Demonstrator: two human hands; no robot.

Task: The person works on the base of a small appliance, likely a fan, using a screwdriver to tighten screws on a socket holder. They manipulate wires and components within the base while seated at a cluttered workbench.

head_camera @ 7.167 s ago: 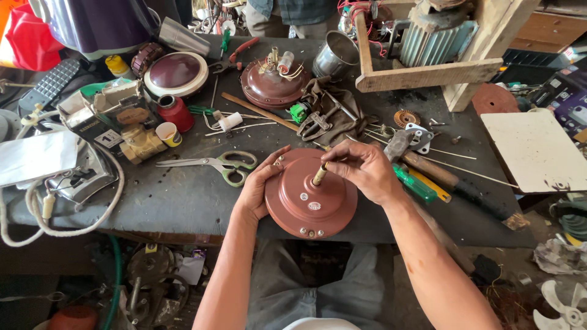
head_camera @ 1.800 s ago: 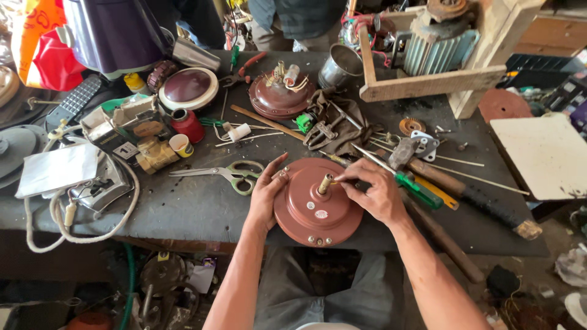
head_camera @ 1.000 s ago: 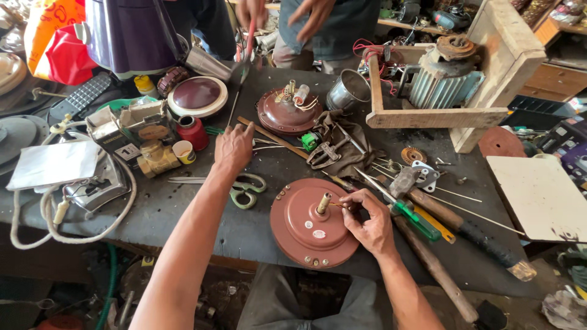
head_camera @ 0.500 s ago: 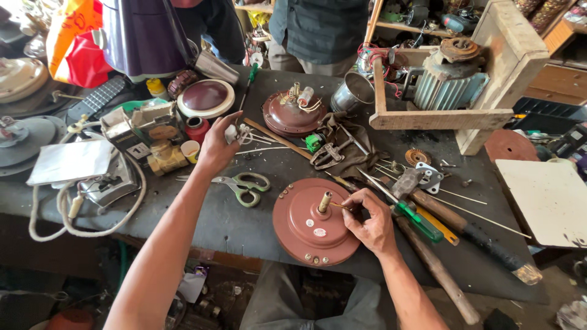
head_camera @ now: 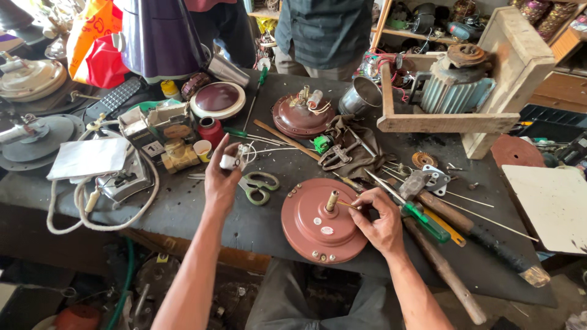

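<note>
Glossy painted-metal motor cover (head_camera: 318,223), matt worn workbench (head_camera: 202,214)

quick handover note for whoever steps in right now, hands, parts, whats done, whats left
Left hand: raised over the table, fingers pinching a small white part with thin wires, just above the green-handled scissors.
Right hand: resting on the red motor cover, fingers holding a thin rod against the brass shaft at its centre.
Done: cover lies dome-up at the near table edge, shaft sticking up.
Left: the white part is not yet fitted anywhere; the second motor housing lies farther back, untouched. Green screwdriver lies beside the right hand.
</note>
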